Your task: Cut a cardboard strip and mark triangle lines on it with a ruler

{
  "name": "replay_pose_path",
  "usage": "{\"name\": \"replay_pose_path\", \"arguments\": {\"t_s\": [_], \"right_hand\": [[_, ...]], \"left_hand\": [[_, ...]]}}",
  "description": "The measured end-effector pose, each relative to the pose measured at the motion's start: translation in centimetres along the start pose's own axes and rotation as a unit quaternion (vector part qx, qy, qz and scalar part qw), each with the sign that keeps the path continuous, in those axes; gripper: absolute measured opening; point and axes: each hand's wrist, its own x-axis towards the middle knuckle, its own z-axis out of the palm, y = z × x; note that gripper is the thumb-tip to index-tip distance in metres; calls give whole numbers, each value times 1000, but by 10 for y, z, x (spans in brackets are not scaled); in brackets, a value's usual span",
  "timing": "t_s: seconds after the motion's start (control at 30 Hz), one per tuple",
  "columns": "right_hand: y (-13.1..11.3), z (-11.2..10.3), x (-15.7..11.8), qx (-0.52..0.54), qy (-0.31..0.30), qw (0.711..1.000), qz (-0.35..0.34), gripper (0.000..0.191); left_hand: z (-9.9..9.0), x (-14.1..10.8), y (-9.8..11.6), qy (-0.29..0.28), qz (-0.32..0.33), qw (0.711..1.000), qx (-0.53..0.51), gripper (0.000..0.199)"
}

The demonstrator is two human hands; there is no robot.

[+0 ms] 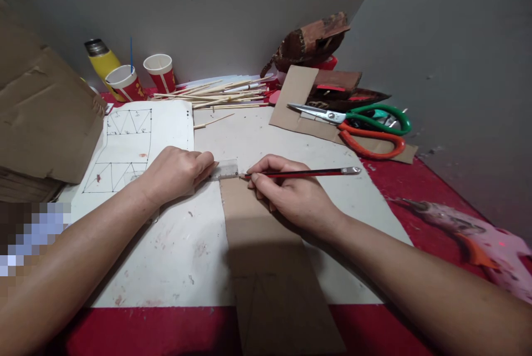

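Note:
A clear ruler (226, 170) lies across the top end of a long cardboard strip (261, 234). My left hand (183, 173) has its fingers closed on the ruler's left part and covers much of it. A red and black pencil (310, 173) is pinched in my right hand (291, 190), its tip at the ruler's right end, by the strip's upper edge. Faint pencil lines show on the shaded lower part of the strip. Left of my left hand is a paper sheet (170, 123) with drawn triangle patterns.
Scissors (332, 115) rest on cardboard pieces (293, 96) at the back right. A glue gun (469, 228) lies on the right. Sticks (224, 93), two cups (160, 72) and a yellow bottle (102, 62) stand or lie behind. Large cardboard (45, 112) is at left.

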Motion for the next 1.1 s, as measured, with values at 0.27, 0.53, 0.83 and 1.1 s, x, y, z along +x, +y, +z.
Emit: {"name": "replay_pose_path", "arguments": {"t_s": [0.27,0.53,0.83,1.1], "right_hand": [[1,0,-1,-16,-4,1000,-8,8],[1,-1,0,-19,-13,1000,-15,9],[2,-2,2,0,-30,1000,4,10],[2,-1,2,-8,-31,999,1,9]], "left_hand": [[0,1,0,-6,-4,1000,4,31],[0,2,2,-22,-19,999,14,31],[1,3,2,-39,-34,999,-3,34],[2,4,2,-51,-62,996,-28,33]]}}
